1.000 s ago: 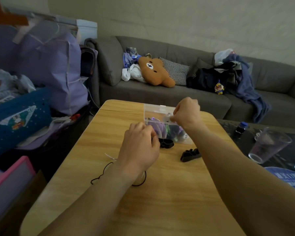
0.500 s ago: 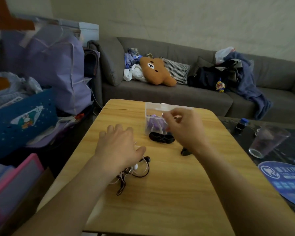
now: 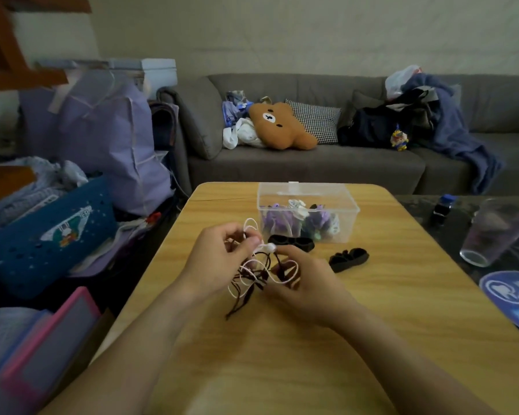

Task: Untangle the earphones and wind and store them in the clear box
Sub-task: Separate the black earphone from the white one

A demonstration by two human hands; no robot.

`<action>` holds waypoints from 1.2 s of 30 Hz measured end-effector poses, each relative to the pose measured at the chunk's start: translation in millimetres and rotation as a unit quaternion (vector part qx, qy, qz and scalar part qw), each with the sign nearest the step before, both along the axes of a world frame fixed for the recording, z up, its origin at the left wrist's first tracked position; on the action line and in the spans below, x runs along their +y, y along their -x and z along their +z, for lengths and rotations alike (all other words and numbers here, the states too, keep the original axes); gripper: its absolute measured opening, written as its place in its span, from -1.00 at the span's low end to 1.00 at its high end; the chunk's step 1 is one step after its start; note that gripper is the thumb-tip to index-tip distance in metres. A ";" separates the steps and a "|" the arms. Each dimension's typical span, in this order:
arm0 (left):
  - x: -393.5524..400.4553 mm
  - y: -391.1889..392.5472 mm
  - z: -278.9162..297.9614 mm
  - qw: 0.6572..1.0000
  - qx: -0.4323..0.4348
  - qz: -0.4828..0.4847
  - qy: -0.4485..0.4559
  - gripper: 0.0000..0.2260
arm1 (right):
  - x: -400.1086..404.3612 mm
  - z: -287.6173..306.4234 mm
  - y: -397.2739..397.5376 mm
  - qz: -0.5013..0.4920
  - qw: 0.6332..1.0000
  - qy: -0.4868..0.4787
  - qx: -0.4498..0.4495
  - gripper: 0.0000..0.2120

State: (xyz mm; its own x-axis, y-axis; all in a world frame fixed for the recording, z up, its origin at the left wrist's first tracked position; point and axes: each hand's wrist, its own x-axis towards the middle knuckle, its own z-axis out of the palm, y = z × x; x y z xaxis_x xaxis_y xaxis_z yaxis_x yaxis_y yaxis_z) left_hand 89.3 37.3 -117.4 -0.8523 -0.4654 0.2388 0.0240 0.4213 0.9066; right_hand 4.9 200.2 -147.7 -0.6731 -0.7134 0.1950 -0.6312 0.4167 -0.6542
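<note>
While held above the table (image 3: 372,339), tangled earphones (image 3: 256,272) hang between both hands. The left hand (image 3: 219,262) and right hand (image 3: 300,280) each pinch cords, just in front of the clear box (image 3: 339,217).

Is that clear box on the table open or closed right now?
Open. The clear box shows no lid across its top rim, and purple, white and black items lie inside it.

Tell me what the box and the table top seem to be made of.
Clear box: looks like hard transparent plastic, glossy; its contents show through the walls and the rim catches light. Table: light wood-grain surface, smooth with a faint sheen; whether solid wood or a printed laminate cannot be told.
</note>
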 end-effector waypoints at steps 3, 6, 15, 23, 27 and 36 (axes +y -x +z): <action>-2.9 6.8 -2.1 0.997 0.058 0.030 -0.041 -0.90 | 7.5 -2.8 12.3 -0.068 0.995 0.068 -0.034 -0.80; -7.9 8.2 -2.7 0.994 0.072 0.079 -0.001 -0.84 | 17.3 2.2 23.2 -0.128 0.978 0.145 -0.077 -0.94; -26.4 2.2 -10.1 0.988 0.023 0.150 -0.017 -0.83 | 46.2 24.9 32.4 -0.144 0.878 0.282 -0.358 -0.76; -29.6 5.4 -5.2 0.965 0.044 0.198 -0.169 -0.84 | 54.6 28.9 34.9 -0.083 0.871 0.289 -0.388 -0.65; -36.2 5.2 -2.5 0.946 0.089 0.249 -0.189 -0.83 | 59.8 32.2 33.9 -0.097 0.976 0.031 -0.192 -0.82; -50.9 2.8 -10.8 0.928 0.071 0.313 -0.188 -0.77 | 75.2 34.1 53.9 -0.254 0.935 0.196 -0.149 -0.79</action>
